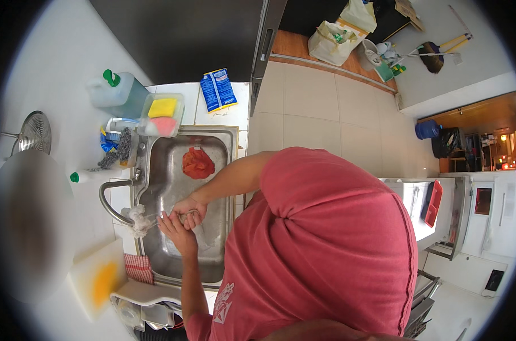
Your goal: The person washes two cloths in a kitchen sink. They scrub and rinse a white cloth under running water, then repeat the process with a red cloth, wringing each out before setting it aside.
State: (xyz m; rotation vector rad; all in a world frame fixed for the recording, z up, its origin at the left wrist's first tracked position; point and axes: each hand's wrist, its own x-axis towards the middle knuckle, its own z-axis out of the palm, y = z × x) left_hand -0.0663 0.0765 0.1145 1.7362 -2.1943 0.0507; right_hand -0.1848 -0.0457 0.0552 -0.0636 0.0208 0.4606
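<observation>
My right hand [194,210] is over the stainless steel sink [217,251], its fingers curled around a small beige object [188,215] that I cannot name surely. Touching it from the near side is my left hand [175,230], palm mostly hidden, fingers extended. Thin water seems to run from the curved metal faucet [108,203] toward the fingers. A whitish cloth [138,221] is wrapped around the spout. In the basin lies a crumpled orange-red cloth or bag [198,163], apart from both hands.
Beside the sink stand a plastic box with sponges [162,108], a jug of greenish liquid [128,94] and a blue packet [218,90]. A checked cloth [138,267] hangs by the rim, near a cutting board [100,277] and a dish rack [155,293].
</observation>
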